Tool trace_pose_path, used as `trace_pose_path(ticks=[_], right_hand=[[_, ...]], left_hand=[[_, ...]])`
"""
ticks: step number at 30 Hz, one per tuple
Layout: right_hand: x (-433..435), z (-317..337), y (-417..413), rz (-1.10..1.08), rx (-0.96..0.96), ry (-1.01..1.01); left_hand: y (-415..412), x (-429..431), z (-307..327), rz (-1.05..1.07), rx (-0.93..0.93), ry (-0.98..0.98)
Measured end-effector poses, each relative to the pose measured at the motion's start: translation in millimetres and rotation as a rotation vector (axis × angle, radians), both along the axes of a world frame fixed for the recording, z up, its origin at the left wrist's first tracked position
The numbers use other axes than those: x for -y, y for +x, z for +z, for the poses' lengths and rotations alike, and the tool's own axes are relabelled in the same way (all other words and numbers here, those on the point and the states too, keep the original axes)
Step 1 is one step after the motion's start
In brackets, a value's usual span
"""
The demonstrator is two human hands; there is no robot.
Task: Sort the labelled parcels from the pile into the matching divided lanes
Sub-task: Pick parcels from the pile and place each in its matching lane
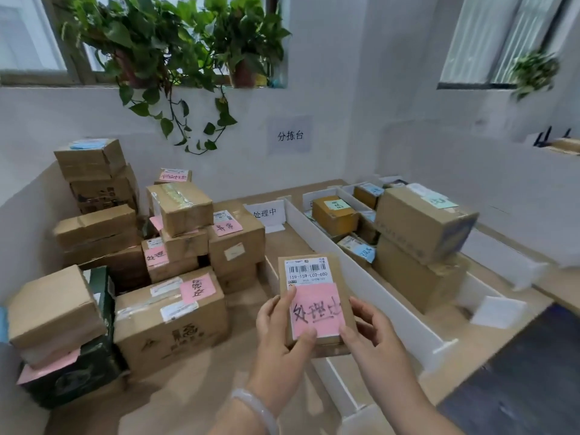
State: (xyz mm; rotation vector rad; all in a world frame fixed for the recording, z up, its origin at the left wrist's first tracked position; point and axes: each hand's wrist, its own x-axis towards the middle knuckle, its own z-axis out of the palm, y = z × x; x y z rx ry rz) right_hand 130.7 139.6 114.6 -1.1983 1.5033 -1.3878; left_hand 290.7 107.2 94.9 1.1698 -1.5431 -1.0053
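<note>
**A:** Where is the small parcel point(314, 279) held?

**B:** Above the near part of the table point(282, 243), clear of it, just left of the long white divider point(370, 290). Only its near end is gripped. The thumb of the left hand point(282, 324) is laid over the lower left corner of the pink note point(317, 312), with the fingers curled behind. The lower right edge is pinched by the curled fingers of the right hand point(373, 334).

**A:** How is it pointed?

**B:** The labelled face is turned up toward the camera. The long axis is run away from the person toward the back wall, leaning slightly. The barcode label point(307, 271) is at the far end and the note at the near end.

**A:** Which lane is meant?

**B:** Judging by the writing, the note is matched by the white sign point(265, 211) at the far edge of the narrow lane point(282, 243) below the parcel. The blur keeps this from being certain.

**A:** What could go wrong?

**B:** The far end is left unsupported, so the parcel could tip out if the grip were loosened early. The note could be smudged or peeled by the thumb lying on it. The divider could be clipped and shoved on the way down. If the note were misread, the parcel could be dropped among the blue-tagged boxes point(361, 249) beyond the divider, or back onto the pile point(175, 246) at the left edge.
</note>
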Motion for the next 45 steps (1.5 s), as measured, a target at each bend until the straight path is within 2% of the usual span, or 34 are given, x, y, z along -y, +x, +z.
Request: trace_pose_path(ticks=[8, 16, 25, 34, 40, 45], right_hand=[[-33.2, 0.0, -69.1, -0.101, 0.024, -0.029], [-25.5, 4.7, -180.1, -0.120, 0.019, -0.052], [-6.2, 7.6, -292.8, 0.083, -0.064, -0.012], [43.8, -19.3, -287.0, 0.360, -0.241, 0.091], [109.1, -38.1, -255.5, 0.473, -0.370, 0.117], [176.0, -48.5, -233.1, 0.523, -0.446, 0.160]], left_hand=[[-71.0, -16.8, 17.2, -0.142, 0.044, 0.073], [-180.3, -11.4, 27.6, -0.154, 0.018, 0.092], [-283.2, -2.0, 17.1, -0.020, -0.145, 0.154], [-261.7, 24.7, -8.8, 0.211, -0.295, 0.274], [-211.7, 78.3, -36.8, 0.381, -0.141, 0.281], [-169.9, 160.7, -74.2, 0.388, -0.039, 0.396]])
